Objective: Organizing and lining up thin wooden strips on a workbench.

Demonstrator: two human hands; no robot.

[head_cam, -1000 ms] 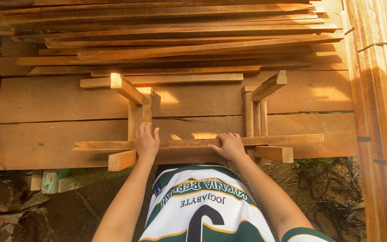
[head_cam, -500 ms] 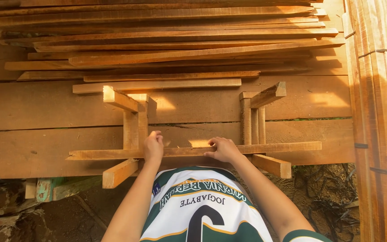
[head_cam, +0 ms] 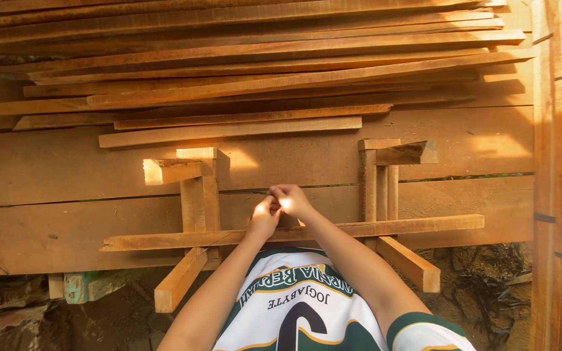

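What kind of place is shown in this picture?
Probably an outdoor woodworking or timber yard. Rough sawn planks are stacked on a wide board bench, a small wooden frame lies on it, and bare earth shows below.

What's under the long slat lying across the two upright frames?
The long slat rests on two small wooden frames and wide planks. Both hands meet above its middle; whatever lies beneath them is covered.
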